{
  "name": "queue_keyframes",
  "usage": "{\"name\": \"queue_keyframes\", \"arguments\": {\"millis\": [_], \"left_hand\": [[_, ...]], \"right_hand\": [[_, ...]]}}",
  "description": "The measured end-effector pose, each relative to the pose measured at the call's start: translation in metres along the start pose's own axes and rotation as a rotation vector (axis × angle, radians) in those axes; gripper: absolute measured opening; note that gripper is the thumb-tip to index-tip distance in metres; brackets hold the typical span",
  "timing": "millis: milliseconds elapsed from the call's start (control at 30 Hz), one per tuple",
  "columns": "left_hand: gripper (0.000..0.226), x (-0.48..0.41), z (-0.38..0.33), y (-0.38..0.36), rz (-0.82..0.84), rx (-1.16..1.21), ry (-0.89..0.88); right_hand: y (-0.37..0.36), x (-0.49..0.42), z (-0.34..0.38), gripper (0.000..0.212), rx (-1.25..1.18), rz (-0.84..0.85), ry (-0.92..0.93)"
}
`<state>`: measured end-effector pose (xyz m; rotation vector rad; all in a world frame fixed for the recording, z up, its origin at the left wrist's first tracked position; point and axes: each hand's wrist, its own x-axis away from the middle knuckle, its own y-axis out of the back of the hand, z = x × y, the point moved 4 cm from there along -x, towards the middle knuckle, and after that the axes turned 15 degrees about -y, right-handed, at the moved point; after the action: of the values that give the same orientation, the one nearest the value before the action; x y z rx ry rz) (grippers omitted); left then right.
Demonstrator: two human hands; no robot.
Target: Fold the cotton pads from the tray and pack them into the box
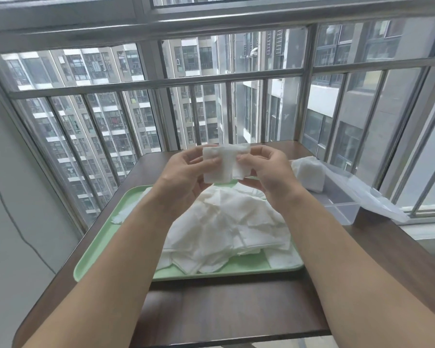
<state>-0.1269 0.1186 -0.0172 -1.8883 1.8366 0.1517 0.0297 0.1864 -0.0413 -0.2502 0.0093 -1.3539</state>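
A white cotton pad (224, 162) is held up above the tray, partly folded. My left hand (183, 172) pinches its left side and my right hand (266, 169) pinches its right side. Below them a loose heap of white cotton pads (224, 227) covers most of the pale green tray (98, 247). To the right stands a clear plastic box (342, 204) with its lid (372, 194) hanging open to the right; a stack of folded pads (309, 172) sits at its far end.
The tray and box rest on a dark brown wooden table (236, 305). Window bars (211, 111) and glass stand right behind the table's far edge. A pale wall (15, 197) runs along the left.
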Motion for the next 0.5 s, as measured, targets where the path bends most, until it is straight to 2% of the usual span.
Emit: {"name": "queue_keyframes", "arguments": {"millis": [133, 367, 500], "left_hand": [[0.015, 0.0, 0.006, 0.003, -0.044, -0.053, -0.012], [0.015, 0.002, 0.011, 0.005, -0.076, -0.14, -0.022], [0.02, 0.003, 0.01, 0.005, -0.099, -0.206, -0.064]], "right_hand": [[-0.007, 0.006, 0.001, 0.013, 0.02, 0.109, 0.01], [-0.012, 0.012, 0.001, 0.017, 0.01, 0.164, 0.002], [-0.014, 0.015, 0.002, 0.01, 0.027, 0.192, 0.0]]}}
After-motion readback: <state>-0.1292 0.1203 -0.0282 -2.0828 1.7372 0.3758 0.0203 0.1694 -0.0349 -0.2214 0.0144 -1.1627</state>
